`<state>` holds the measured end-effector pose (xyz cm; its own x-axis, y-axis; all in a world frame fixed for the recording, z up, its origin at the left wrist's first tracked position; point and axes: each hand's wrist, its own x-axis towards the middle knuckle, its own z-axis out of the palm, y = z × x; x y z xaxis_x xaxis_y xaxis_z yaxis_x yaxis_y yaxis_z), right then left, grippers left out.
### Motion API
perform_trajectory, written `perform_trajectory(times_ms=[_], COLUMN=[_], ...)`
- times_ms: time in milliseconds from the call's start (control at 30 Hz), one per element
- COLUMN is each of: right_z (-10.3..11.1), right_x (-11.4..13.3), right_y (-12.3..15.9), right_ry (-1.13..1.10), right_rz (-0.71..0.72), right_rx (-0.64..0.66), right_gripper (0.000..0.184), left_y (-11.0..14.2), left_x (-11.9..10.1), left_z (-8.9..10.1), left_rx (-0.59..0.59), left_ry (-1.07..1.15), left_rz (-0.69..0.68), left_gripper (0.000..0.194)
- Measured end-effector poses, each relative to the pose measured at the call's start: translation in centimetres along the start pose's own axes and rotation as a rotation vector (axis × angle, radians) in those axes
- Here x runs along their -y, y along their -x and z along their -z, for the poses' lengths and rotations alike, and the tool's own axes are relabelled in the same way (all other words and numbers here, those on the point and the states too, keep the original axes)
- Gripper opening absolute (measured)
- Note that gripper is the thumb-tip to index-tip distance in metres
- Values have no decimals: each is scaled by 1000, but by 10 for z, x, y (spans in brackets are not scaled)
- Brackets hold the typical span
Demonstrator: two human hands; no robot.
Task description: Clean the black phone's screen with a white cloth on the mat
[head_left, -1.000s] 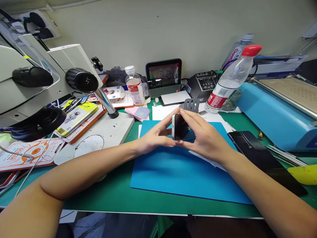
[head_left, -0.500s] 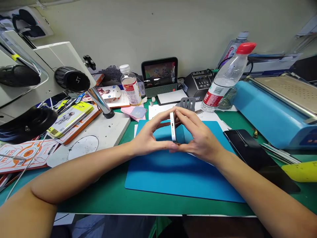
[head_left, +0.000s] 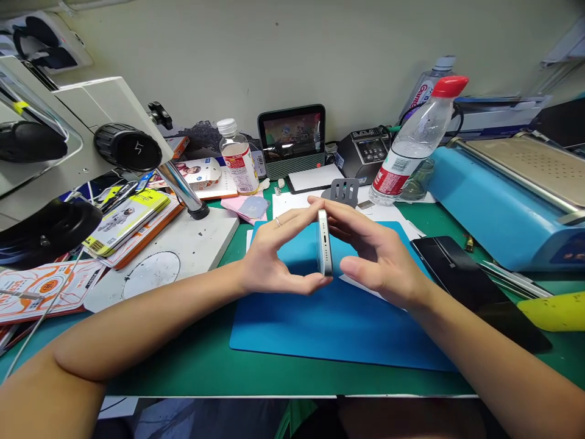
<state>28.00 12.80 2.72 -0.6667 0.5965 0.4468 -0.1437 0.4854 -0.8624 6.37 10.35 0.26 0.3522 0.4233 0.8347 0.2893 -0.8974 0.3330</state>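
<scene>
A smartphone (head_left: 324, 244) with a pale metal frame stands on edge above the blue mat (head_left: 283, 329). Its bottom end, with charging port and speaker holes, faces me; both broad faces are seen nearly edge-on. My left hand (head_left: 269, 256), with a ring on one finger, pinches it between the thumb below and the fingertips above. My right hand (head_left: 384, 256) is close on the right, its fingers at the phone's upper edge and its thumb apart from the phone.
A microscope (head_left: 119, 116) on a white base (head_left: 214, 238) occupies the left, beside boxed screens (head_left: 128, 219). Behind are a bottle (head_left: 239, 158), a small display (head_left: 292, 137) and a red-capped bottle (head_left: 404, 146). To the right lie a black panel (head_left: 475, 286) and a blue machine (head_left: 493, 213).
The phone has turned so its screen no longer shows, its bottom end facing me. My right thumb has come away from its lower edge. The view has shifted slightly right.
</scene>
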Motion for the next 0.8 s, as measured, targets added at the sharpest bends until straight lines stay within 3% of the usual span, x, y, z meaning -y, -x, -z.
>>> perform_trajectory(times_ms=[800], right_z=[1], right_x=[6], right_y=[3], right_ry=[24], right_rz=[-55], right_rx=[-3], right_gripper=[71], left_y=[-1], left_x=[-10], left_z=[-7], left_rx=[-33], left_ry=[-43], left_rz=[24], left_gripper=[96])
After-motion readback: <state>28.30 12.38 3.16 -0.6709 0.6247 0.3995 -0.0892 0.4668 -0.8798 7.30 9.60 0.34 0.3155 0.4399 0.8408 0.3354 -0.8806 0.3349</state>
